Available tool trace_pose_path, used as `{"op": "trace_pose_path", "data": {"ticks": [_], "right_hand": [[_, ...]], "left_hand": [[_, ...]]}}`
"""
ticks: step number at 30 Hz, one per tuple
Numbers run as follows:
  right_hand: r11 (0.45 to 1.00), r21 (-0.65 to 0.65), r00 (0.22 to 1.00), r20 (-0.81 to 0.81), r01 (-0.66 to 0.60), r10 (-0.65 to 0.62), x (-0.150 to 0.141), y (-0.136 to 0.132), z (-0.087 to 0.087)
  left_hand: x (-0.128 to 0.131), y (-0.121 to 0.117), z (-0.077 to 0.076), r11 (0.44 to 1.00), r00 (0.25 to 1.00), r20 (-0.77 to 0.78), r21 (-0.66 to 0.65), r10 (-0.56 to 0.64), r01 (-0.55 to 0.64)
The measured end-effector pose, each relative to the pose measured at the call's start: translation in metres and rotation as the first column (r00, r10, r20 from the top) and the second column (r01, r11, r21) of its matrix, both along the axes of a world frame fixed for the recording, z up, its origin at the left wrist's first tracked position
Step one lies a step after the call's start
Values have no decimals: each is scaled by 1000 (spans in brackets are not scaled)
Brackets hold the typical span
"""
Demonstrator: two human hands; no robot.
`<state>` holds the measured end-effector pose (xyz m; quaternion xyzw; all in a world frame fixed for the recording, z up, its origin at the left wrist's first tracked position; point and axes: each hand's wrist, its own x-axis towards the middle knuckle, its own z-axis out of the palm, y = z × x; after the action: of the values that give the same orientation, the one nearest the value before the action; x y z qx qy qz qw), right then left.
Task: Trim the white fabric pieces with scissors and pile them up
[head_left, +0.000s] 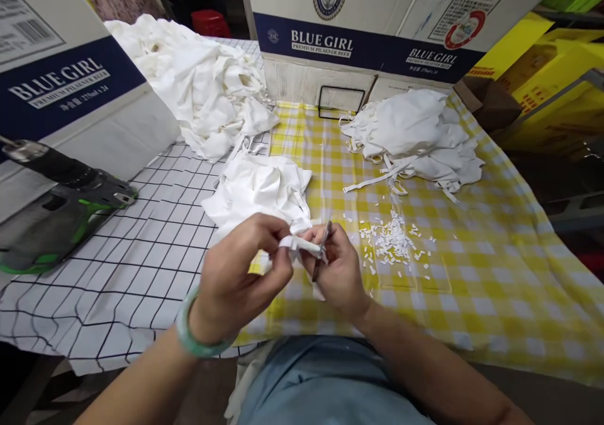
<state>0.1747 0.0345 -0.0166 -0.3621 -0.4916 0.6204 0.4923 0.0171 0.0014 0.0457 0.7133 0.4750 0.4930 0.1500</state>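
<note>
My left hand [243, 280], with a pale green bangle [189, 330] on its wrist, pinches a white fabric strap [302, 245] between thumb and fingers. The strap appears to belong to the white garment [262, 186] lying just beyond. Closed around a small pair of thread snips [324, 243], my right hand [342, 271] meets the left over the table's front half. The snips' blades are at the strap's right end; whether they are closed on it I cannot tell. Small white clippings [394, 239] lie scattered to the right of my hands.
A heap of white garments [202, 79] lies at the back left, another pile [419, 129] at the back right. Cardboard boxes [358, 41] wall off the rear and left. A power drill [61, 204] lies at left. A black wire stand [340, 102] is at the back of the checked tablecloth [476, 261].
</note>
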Motion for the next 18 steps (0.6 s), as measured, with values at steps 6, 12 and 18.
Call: {"op": "trace_pose_path", "data": {"ticks": [6,12,18], "right_hand": [[936,-49,936,-62,-349,346,12,40,27],[872,-46,864,116,-488,490,13,69,11],[970,162,881,466,-179,85,32,55,-6]], "left_hand": [[-13,-30,-19,642,782,623,-594,-16,486],[-2,-19,-36,381,511,813,-583,280,718],[4,-16,-40,502,487,803,-596,344,627]]}}
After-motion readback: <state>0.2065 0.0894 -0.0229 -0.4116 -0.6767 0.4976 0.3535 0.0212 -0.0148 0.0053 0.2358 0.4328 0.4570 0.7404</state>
